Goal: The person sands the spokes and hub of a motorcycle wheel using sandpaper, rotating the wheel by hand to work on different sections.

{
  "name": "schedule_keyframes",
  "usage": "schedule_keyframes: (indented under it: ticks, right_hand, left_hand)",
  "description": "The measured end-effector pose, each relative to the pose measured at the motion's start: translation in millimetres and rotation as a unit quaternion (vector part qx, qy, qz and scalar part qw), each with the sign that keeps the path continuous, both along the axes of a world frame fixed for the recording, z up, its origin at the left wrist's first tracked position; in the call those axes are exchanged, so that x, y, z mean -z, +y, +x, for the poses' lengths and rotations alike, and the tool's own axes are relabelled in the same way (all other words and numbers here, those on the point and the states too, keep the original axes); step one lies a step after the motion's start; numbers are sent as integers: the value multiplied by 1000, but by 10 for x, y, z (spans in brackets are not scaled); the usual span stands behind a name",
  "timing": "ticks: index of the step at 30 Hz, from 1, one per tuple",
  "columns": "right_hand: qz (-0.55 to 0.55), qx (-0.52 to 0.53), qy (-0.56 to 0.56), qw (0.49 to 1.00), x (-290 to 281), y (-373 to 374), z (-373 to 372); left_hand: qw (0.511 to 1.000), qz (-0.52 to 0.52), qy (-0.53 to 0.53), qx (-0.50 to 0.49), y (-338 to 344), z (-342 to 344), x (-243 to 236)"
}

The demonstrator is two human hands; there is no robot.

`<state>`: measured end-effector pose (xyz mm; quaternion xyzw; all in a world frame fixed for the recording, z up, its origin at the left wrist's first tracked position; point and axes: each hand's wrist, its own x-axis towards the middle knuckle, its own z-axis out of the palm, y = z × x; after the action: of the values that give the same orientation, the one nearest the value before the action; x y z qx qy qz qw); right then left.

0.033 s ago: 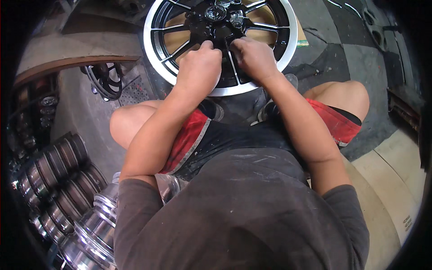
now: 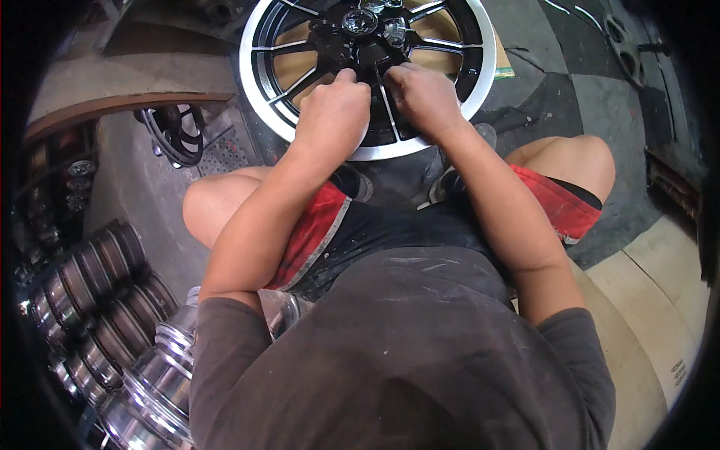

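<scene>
A black spoked wheel with a silver rim (image 2: 486,56) lies flat in front of me. Cardboard shows between its spokes. Near its middle sit a round, shiny dark hub part (image 2: 360,22) and a small glossy, clear-looking piece (image 2: 395,31). My left hand (image 2: 335,112) is closed over the near-left spokes, thumb side up by the hub. To the right of it, my right hand (image 2: 425,99) curls its fingers over the near-right spokes. The fingertips of both hands face each other across a near spoke, and whatever they pinch is hidden.
Stacked metal rims (image 2: 105,277) and shiny silver rims (image 2: 154,382) stand at my left. A dark spoked wheel (image 2: 180,139) is beside a brown-edged surface (image 2: 127,84). Pale boards (image 2: 664,277) lie at the right. Thin light strips (image 2: 589,16) lie at the far right.
</scene>
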<state>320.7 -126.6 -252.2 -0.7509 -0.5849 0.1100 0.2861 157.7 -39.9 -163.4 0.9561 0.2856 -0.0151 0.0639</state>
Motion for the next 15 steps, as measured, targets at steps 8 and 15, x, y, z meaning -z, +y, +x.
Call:
schedule_keyframes:
  ticks: [8,15]
  right_hand:
    - [-13,-11,23,1000,9,-17,22]
    - [-161,-49,47,985,-229,-97,55]
  left_hand:
    - [999,-32,10,3,110,18,80]
    - [986,-138,89,-40,138,35,-12]
